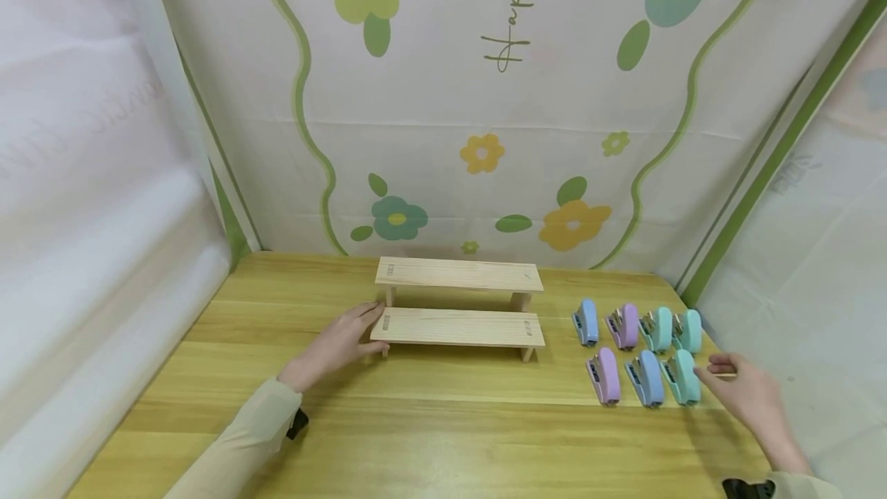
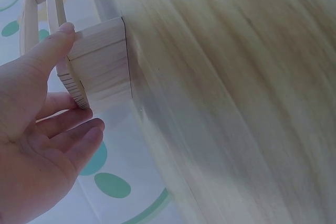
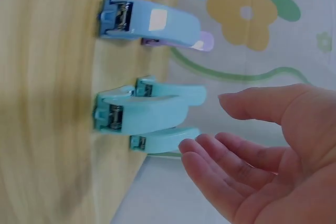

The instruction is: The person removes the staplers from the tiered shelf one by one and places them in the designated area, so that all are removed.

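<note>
My left hand [image 1: 336, 346] grips the left end of a two-tier wooden stand [image 1: 453, 327] at its lower board. In the left wrist view the thumb lies on one edge of the board end [image 2: 73, 85] and the fingers are bent at the other side. Just right of the front mint-green stapler [image 1: 686, 378] hovers my right hand [image 1: 748, 395], holding nothing. Its thumb and loosely bent fingers are spread apart in the right wrist view, facing the rear ends of the mint-green staplers. Beside that stapler stand a blue stapler [image 1: 647, 378] and a purple stapler [image 1: 605, 376].
Behind them is a back row: a blue stapler [image 1: 587, 322], a purple stapler [image 1: 625, 326] and two mint-green ones. All stand on the wooden table [image 1: 443, 445], right of the stand. Flower-printed cloth [image 1: 443, 98] encloses the table at the back and both sides.
</note>
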A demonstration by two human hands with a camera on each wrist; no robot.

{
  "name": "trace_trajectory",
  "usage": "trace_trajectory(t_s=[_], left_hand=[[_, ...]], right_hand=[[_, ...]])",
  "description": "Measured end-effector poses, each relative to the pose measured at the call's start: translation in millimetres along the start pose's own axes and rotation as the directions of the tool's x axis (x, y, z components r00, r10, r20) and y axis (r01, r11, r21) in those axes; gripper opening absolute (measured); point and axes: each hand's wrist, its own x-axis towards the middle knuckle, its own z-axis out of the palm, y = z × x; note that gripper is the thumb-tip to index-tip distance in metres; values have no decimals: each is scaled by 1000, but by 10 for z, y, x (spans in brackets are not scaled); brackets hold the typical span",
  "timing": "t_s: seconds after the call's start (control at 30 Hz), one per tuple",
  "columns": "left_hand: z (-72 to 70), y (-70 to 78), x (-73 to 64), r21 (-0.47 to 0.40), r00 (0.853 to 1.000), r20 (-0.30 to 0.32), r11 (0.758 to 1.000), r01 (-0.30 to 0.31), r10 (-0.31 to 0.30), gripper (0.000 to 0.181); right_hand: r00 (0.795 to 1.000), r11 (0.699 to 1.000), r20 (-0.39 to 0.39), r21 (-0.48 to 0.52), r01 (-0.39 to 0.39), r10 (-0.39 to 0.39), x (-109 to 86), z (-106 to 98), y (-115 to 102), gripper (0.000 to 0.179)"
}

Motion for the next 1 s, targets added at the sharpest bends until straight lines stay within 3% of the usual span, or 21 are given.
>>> trace_trajectory(t_s=[0.23, 0.5, 0.8, 1.0], left_hand=[[9, -8, -5, 4, 1000, 4, 1000, 0, 0, 76], [10, -3, -20, 5, 1000, 3, 1000, 6, -6, 78], [-8, 8, -37, 15, 1000, -13, 1000, 4, -4, 77], [-32, 28, -53, 9, 1000, -1, 1000, 18, -18, 78]], right_hand=[[999, 999, -38, 7, 37, -37, -55, -46, -261, 50], [987, 991, -88, 9, 135, -134, -138, -8, -616, 39], [950, 963, -184, 46, 264, -251, -237, 167, -1044, 30], [904, 928, -237, 17, 371, -357, -296, 302, -1272, 28]])
